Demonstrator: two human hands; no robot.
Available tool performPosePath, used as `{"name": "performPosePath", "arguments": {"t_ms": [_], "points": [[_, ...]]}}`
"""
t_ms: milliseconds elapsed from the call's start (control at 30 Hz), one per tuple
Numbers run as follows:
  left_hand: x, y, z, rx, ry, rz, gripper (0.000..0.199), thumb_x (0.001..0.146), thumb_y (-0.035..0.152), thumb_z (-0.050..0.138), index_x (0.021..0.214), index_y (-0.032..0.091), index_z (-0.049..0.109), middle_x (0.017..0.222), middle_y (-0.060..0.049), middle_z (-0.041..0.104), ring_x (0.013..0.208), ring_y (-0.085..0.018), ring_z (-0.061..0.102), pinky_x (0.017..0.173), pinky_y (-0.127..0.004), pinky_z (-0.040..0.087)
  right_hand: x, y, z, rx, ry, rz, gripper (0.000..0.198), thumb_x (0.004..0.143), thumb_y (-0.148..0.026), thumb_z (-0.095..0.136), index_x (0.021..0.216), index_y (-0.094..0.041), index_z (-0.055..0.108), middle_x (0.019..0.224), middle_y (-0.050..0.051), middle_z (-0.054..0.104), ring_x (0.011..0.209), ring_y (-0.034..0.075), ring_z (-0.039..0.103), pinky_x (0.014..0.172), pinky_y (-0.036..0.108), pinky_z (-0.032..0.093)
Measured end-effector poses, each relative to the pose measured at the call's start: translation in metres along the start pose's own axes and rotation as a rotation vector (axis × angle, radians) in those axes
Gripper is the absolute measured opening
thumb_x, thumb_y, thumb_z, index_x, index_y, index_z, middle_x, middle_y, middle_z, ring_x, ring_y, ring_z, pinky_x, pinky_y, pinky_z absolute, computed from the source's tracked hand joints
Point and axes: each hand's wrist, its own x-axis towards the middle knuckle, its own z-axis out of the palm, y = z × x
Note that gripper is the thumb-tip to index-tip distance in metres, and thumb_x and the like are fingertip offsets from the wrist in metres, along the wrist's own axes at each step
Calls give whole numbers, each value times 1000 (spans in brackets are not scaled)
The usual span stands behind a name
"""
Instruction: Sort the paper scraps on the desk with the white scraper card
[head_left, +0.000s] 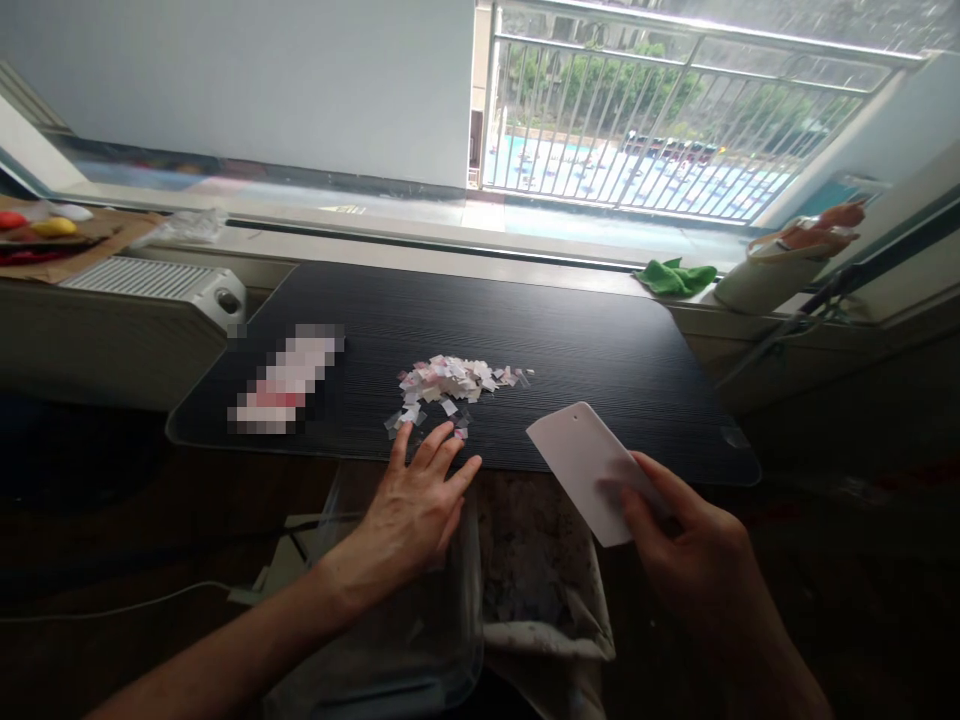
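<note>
A heap of small cut paper and clear film pieces (454, 380) lies mid-table, white with some pink, and a few are scattered toward the front edge. My left hand (424, 490) reaches over that edge with fingers spread, its fingertips at the nearest loose pieces. Whether it presses on any of them I cannot tell. To the right, my right hand (682, 520) grips a flat white card (581, 470) between thumb and fingers. The card is tilted, has a small hole near its top corner, and is held above the table's front edge.
The dark wood-grain table (600, 340) stands against the window sill. Below its front edge are a clear plastic bin (457, 640) and a cloth-lined container (547, 560). A pixelated item (289, 380) lies at left; a green cloth (675, 277) and a pot (772, 275) are at back right.
</note>
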Motion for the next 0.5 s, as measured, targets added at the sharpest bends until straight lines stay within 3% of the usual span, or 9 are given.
{"name": "performPosePath", "arguments": {"t_ms": [100, 233, 500], "points": [[-15, -17, -7, 55, 23, -74, 38, 86, 18, 52, 121, 20, 64, 123, -14, 62, 128, -33, 46, 111, -63, 23, 4, 2, 10, 88, -29, -49, 35, 86, -30, 53, 118, -22, 65, 108, 8, 75, 90, 26, 72, 83, 36, 57], [-19, -29, -13, 107, 42, -180, 37, 86, 17, 47, 119, 18, 65, 121, -17, 62, 128, -35, 46, 107, -66, 28, 16, -11, 24, 155, -103, -156, 34, 87, -28, 53, 118, -24, 65, 103, 6, 76, 91, 24, 72, 88, 35, 55], [-2, -12, -7, 36, 19, -116, 38, 88, 15, 47, 123, 21, 62, 123, -14, 59, 130, -33, 43, 108, -65, 28, 40, -33, 38, 58, -177, -333, 35, 87, -20, 47, 116, -18, 66, 103, 8, 76, 92, 22, 72, 83, 31, 54]]}}
